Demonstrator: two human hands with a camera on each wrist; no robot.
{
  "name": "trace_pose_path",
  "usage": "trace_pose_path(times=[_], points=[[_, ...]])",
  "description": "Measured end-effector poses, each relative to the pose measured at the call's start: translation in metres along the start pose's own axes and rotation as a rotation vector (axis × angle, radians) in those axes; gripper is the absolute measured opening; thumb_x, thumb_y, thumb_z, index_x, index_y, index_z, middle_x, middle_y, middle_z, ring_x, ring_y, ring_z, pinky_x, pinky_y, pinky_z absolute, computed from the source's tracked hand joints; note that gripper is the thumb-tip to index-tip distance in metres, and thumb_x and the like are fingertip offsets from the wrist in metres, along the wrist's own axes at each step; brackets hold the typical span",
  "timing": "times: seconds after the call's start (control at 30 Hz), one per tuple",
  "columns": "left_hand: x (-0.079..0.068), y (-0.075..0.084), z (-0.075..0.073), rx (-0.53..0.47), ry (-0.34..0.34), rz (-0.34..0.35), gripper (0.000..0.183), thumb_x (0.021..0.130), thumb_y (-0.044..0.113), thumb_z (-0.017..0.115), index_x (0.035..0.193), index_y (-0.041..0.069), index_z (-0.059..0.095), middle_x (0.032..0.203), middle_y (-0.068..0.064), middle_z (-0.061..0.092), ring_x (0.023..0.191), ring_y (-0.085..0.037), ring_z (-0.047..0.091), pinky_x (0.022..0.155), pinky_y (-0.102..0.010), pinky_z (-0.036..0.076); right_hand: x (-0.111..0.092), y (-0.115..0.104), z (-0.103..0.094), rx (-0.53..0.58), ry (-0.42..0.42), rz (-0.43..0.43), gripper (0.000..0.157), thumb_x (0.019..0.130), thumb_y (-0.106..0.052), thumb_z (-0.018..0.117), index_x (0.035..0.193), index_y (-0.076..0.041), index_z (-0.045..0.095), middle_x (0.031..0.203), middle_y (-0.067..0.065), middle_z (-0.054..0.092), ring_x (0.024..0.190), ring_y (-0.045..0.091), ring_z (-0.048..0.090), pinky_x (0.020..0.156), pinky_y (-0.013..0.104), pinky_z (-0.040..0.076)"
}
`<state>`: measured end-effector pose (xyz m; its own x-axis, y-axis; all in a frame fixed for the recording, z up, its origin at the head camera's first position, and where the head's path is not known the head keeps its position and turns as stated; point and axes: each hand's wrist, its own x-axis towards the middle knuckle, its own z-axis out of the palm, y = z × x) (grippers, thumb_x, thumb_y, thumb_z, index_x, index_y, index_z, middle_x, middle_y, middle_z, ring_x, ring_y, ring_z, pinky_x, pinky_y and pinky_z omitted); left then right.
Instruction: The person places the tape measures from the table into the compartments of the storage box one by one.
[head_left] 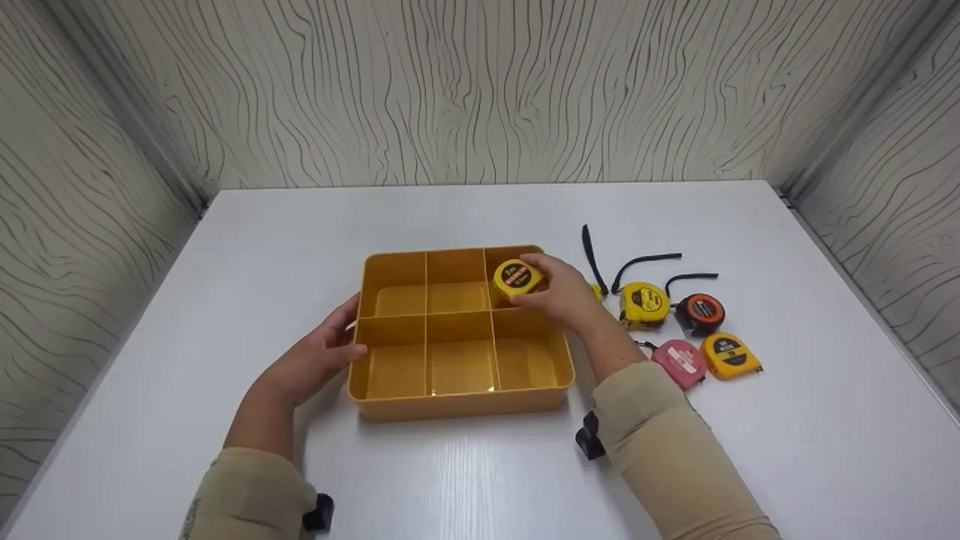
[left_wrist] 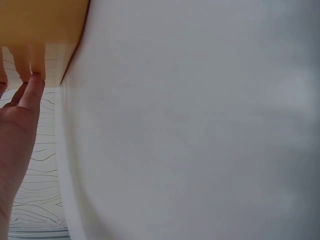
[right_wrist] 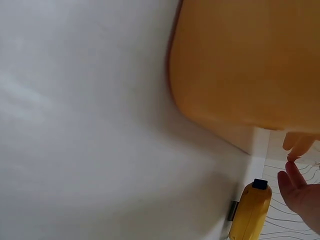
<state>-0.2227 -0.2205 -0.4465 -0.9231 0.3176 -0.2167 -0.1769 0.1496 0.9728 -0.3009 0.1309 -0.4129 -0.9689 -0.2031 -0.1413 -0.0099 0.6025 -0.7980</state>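
- Box: one yellow-orange box [head_left: 461, 407], six compartments in two rows of three, standing upright on the white counter [head_left: 465, 487].
- Left hand [head_left: 307, 367]: at the box's left side. Thumb hooked over the rim, other fingers against the outer wall; the gap between them is narrow and takes in that wall. The left wrist view confirms fingertips touching the outer face.
- Right hand [head_left: 562, 292]: at the far right corner of the box. Fingers curled about a yellow tape measure [head_left: 517, 277], spread only as far as its case, thumb on the near side.
- Held item: dark round label, marked "2m", faces up; located at the mouth of the far right compartment. Contact with the divider or compartment floor cannot be told.
- Right of the box, on the counter: a yellow tape measure with a black strap [head_left: 646, 301]; just beside it, a black and orange tape measure [head_left: 703, 311], also strapped.
- Nearer the person: a pink tape measure [head_left: 680, 362] and, beside it, an orange-yellow tape measure [head_left: 729, 355].
- A further strapped tape measure [head_left: 598, 291] is largely hidden behind the right hand; only a yellow edge and black strap show.
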Motion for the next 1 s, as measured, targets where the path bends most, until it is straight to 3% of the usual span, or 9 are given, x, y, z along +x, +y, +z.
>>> trace_pose_path(times=[0.3, 0.67, 1.0], points=[[0.000, 0.001, 0.000, 0.006, -0.006, -0.005, 0.080, 0.083, 0.022, 0.066, 0.145, 0.036, 0.017, 0.150, 0.009, 0.017, 0.134, -0.015, 0.025, 0.107, -0.041, 0.025, -0.001, 0.001, -0.001, -0.035, -0.009, 0.023, 0.068, 0.079, -0.030, 0.071, 0.138, -0.026, 0.039, 0.144, 0.000, 0.034, 0.134, 0.025, 0.026, 0.108, 0.047, 0.024], [0.000, 0.001, 0.000, 0.040, 0.012, -0.016, 0.079, 0.083, 0.026, 0.067, 0.143, 0.040, 0.018, 0.149, 0.011, 0.019, 0.134, -0.015, 0.026, 0.107, -0.041, 0.025, -0.002, 0.005, -0.001, 0.025, -0.010, 0.018, 0.070, 0.077, -0.032, 0.073, 0.138, -0.030, 0.038, 0.147, -0.001, 0.030, 0.136, 0.026, 0.023, 0.108, 0.050, 0.022], [-0.002, 0.001, -0.001, 0.007, -0.009, 0.002, 0.081, 0.083, 0.022, 0.066, 0.145, 0.034, 0.016, 0.151, 0.007, 0.015, 0.135, -0.017, 0.024, 0.107, -0.040, 0.025, -0.010, 0.008, -0.017, 0.142, -0.003, -0.049, 0.075, 0.071, -0.043, 0.075, 0.136, -0.032, 0.040, 0.143, -0.004, 0.034, 0.130, 0.026, 0.032, 0.100, 0.046, 0.036]])
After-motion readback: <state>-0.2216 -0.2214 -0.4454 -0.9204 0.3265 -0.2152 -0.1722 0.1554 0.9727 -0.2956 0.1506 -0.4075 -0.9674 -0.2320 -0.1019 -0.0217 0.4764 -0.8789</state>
